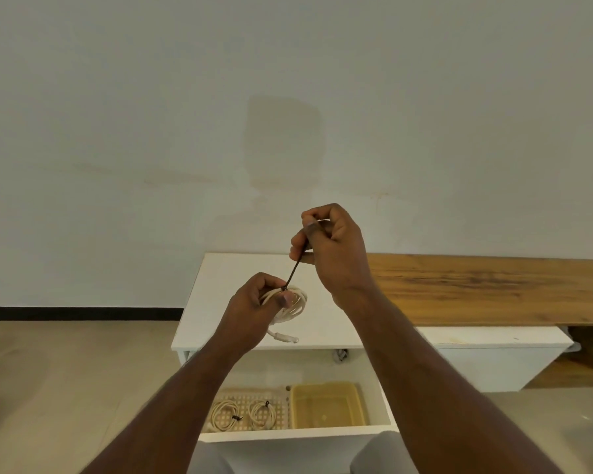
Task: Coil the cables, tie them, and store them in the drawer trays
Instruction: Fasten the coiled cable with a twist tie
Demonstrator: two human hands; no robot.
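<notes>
Two hands work above the white surface [240,268]: the left hand [254,309] grips a coiled white cable [293,304] in its curled fingers [286,299], while the right hand [332,248], up and to the right, pinches the dark tie [293,271] stretched between them.

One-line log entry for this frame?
left hand: holds white coiled cable | right hand: pulls dark tie | stage: tying
</notes>
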